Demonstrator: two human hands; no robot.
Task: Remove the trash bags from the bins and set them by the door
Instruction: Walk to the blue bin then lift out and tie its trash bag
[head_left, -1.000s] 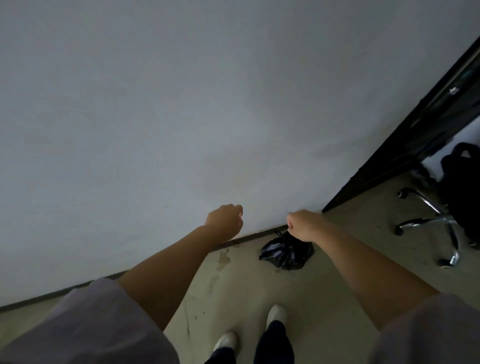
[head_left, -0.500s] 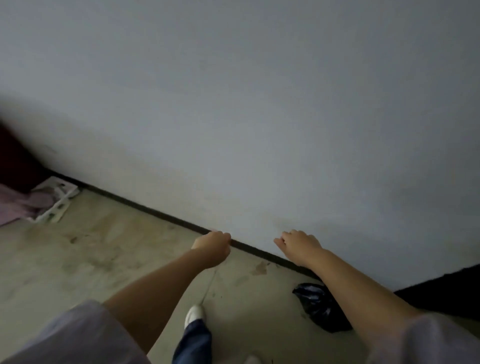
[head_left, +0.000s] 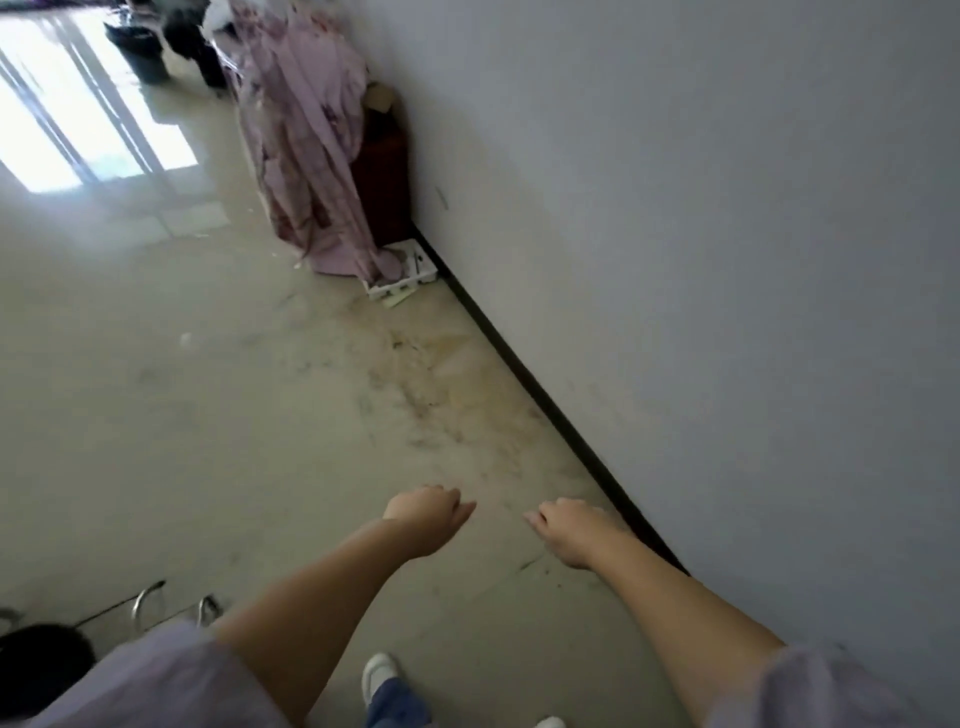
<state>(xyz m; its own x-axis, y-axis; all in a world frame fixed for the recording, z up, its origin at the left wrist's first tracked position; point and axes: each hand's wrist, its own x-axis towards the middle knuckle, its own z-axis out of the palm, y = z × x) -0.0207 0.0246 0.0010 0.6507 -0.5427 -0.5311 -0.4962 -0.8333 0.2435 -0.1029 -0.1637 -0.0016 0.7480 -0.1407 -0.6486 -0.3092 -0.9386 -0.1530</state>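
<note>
No trash bag shows in this view. Far off at the top left stands a dark bin (head_left: 141, 56) on the floor, with another dark shape (head_left: 189, 36) beside it. My left hand (head_left: 428, 522) hangs over the stained floor in a loose fist and holds nothing. My right hand (head_left: 571, 530) is level with it near the black baseboard (head_left: 545, 400); its fingers are relaxed and slightly apart, and it is empty too.
A white wall (head_left: 727, 260) runs along the right. Pink cloth (head_left: 311, 156) drapes over dark red furniture (head_left: 387, 176), with a white tray (head_left: 410, 275) at its foot. A chrome chair base (head_left: 150, 603) sits at lower left. My white shoe (head_left: 379, 675) is below.
My right hand let go of the black trash bag by the wall near the door. I have turned left, so the bag is out of view and the room now shows.
</note>
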